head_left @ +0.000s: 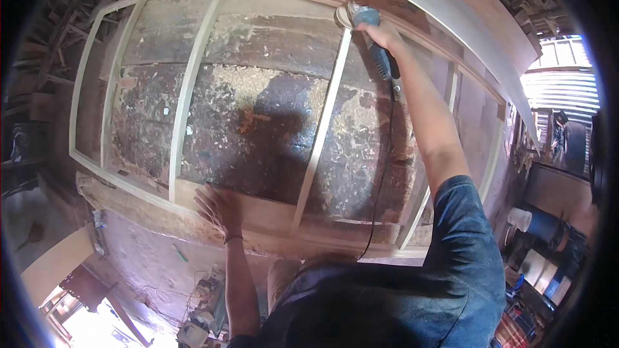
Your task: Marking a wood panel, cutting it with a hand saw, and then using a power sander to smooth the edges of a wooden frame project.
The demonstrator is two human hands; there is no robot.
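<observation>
A pale wooden frame with several crosspieces [194,87] lies flat on a worn, stained workbench [258,45]. At its far rail, my right hand [385,35] is closed around a blue angle grinder [366,15]. The grinder's round disc [343,17] sits where a crosspiece joins the far rail; whether it touches the wood, I cannot tell. A dark cord [389,148] trails from the tool toward me across the bench. My left hand [220,211], fingers spread, rests at the near side of the frame, between two crosspieces, and holds nothing.
Beyond the frame, a long pale sheet [425,0] curves across the back. Stacked timber [55,45] stands at the far left. Blue and dark containers [545,225] crowd the right side. On the floor at lower left lies a cluttered pile [203,303].
</observation>
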